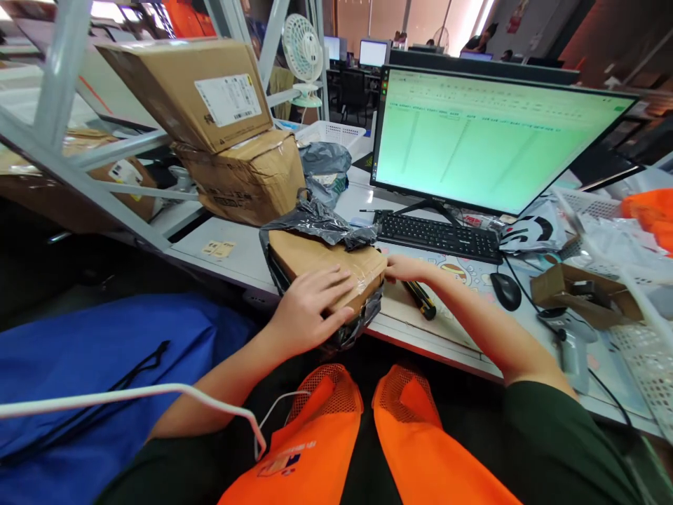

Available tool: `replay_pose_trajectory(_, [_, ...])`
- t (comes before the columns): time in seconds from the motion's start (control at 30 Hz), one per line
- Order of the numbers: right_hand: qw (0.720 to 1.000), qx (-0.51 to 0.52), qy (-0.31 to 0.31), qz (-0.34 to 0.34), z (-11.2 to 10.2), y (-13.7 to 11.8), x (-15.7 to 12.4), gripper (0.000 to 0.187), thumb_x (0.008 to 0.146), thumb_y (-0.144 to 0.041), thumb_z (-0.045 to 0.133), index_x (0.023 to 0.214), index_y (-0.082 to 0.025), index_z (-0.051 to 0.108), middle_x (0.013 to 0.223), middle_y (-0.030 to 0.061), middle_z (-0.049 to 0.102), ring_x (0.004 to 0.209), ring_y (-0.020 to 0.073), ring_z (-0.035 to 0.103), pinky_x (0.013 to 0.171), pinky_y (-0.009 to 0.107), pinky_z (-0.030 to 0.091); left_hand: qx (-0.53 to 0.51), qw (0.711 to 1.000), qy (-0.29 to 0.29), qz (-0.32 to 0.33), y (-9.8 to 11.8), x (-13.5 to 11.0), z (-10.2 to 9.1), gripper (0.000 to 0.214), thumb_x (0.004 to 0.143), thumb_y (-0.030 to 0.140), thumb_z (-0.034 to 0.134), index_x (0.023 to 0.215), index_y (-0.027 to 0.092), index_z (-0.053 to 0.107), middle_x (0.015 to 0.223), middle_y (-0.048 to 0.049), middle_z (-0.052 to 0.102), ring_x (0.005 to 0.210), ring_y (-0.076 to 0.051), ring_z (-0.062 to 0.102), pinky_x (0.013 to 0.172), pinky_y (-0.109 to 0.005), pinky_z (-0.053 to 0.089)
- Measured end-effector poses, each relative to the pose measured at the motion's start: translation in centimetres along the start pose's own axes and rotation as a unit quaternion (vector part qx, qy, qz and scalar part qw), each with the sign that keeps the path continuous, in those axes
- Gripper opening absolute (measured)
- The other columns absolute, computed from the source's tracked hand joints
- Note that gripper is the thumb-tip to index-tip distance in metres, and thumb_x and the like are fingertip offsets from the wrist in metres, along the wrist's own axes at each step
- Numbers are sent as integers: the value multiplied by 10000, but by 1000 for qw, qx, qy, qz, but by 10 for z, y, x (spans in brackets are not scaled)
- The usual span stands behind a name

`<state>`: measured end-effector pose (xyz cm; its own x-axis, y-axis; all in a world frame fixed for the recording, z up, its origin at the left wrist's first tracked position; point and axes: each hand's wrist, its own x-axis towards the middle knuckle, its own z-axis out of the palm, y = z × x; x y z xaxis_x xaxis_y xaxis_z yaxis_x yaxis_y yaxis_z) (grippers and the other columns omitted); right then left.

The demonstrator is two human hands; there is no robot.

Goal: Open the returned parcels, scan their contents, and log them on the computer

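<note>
A small brown cardboard parcel, sealed with clear tape, lies half out of a torn black plastic bag at the desk's front edge. My left hand rests flat on top of the parcel with its fingers spread. My right hand touches the parcel's right end, fingers curled against it. A black and yellow tool, perhaps a cutter, lies on the desk just right of the parcel, under my right wrist.
A keyboard, monitor, mouse and handheld scanner stand on the desk. Stacked cardboard boxes sit at the left on a grey metal rack. A blue bag lies at lower left. White baskets are at right.
</note>
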<state>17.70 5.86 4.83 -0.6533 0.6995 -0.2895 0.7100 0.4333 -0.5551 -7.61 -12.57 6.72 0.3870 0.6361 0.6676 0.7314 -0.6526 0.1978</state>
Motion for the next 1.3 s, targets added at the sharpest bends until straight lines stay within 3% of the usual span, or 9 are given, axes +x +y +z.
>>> replay_pose_trajectory(0.07, [998,65,0,0,-19,1,-14,295,1004,-408,545,944,-166,703,857,53,757,785,182,695,783,300,552,-1,999,-11,-31,-27,10,-20,381,1040,393,584,1335,192,718,1363,-130,712,1294,-290,655,1123,-456,504])
replay_pose_trajectory(0.27, [968,-2,229,-100,-47,-54,-31,594,922,-517,687,1389,-156,616,1380,172,687,1204,291,672,1068,449,528,175,954,-150,-192,-126,71,-50,737,922,464,656,1568,127,541,1584,-211,518,1460,-410,487,1211,-530,402])
replay_pose_trajectory(0.37, [960,-134,217,-117,-42,-96,-12,841,865,-533,777,1563,-164,489,1527,198,584,1365,355,587,1142,492,480,201,927,-219,-229,-149,94,-42,603,990,425,522,1537,180,589,1474,-166,643,1315,-357,631,1102,-436,487])
replay_pose_trajectory(0.53, [954,-238,180,-31,-48,-130,44,503,1013,-518,602,1340,-143,676,1338,210,710,1193,359,688,993,429,529,216,928,-204,-223,-174,106,-28,453,981,369,438,1153,167,806,1174,-155,783,1105,-317,714,917,-360,510])
replay_pose_trajectory(0.8, [981,-126,147,8,-60,-117,99,371,1058,-387,526,1105,-105,763,1191,194,774,1063,308,722,900,343,527,8,930,-199,-307,-243,112,-17,522,803,662,576,582,189,594,589,-40,586,632,-195,537,614,-306,384])
replay_pose_trajectory(0.93, [986,-34,158,31,-55,-103,118,290,1030,-312,554,1032,-110,762,1116,151,788,1045,279,717,923,328,541,-94,912,-214,-337,-258,110,-6,569,751,741,605,707,183,703,692,-49,667,697,-223,595,661,-322,465])
replay_pose_trajectory(1.03, [989,27,145,26,-50,-95,130,230,982,-315,623,1009,-134,762,1035,103,796,1038,267,703,959,357,552,-130,931,-180,-290,-260,113,-1,658,746,720,651,1055,156,788,1077,-110,777,989,-279,679,902,-348,532])
replay_pose_trajectory(1.13, [986,78,142,28,-44,-87,137,211,948,-335,668,977,-146,758,1012,75,792,1061,263,695,991,376,550,-195,925,-218,-242,-260,121,1,748,766,691,672,1272,145,750,1334,-123,729,1176,-300,658,1036,-350,500])
replay_pose_trajectory(1.3, [976,168,136,27,-51,-75,136,312,890,-345,725,1104,-120,746,1137,105,778,1106,266,698,1031,401,542,-179,929,-223,-234,-271,137,13,538,788,605,636,934,116,808,940,-75,783,849,-233,656,796,-298,499])
